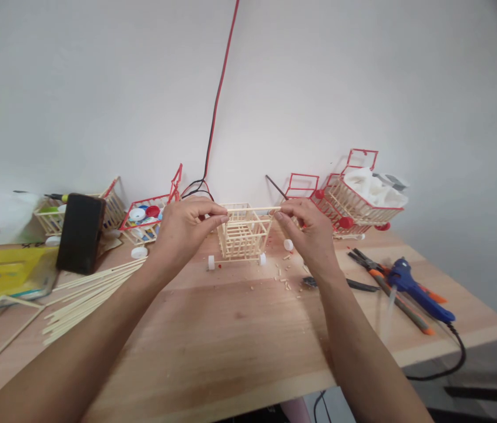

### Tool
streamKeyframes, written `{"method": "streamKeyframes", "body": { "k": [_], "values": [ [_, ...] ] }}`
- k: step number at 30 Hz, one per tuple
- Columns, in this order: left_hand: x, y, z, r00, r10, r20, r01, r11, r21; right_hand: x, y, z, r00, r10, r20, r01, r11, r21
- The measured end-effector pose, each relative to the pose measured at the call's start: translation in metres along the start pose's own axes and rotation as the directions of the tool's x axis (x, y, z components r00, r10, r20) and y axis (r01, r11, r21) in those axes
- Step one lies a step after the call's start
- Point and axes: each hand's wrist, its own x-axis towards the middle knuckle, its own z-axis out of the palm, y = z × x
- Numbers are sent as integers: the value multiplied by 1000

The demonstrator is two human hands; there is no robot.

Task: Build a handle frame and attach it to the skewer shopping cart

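Note:
A thin wooden stick runs level between my hands, above the near top edge of a small cart made of wooden sticks. My left hand pinches the stick's left end between thumb and fingers. At the right end my right hand pinches it the same way. The cart stands on the table with white bottle-cap wheels showing at its near side. Whether the stick touches the cart, I cannot tell.
A blue glue gun, pliers and a black-handled cutter lie right. Red-trimmed stick carts stand along the wall. Loose sticks, a black phone and a yellow packet are left. Short stick offcuts litter the wooden table.

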Motion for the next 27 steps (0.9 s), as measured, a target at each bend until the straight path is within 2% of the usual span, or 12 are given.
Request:
{"method": "streamKeyframes", "body": {
  "k": [27],
  "values": [
    [0,-1,-1,1000,-4,2,4,1000,3,0,-1,1,1000,-9,-7,9,1000,10]
  ]
}}
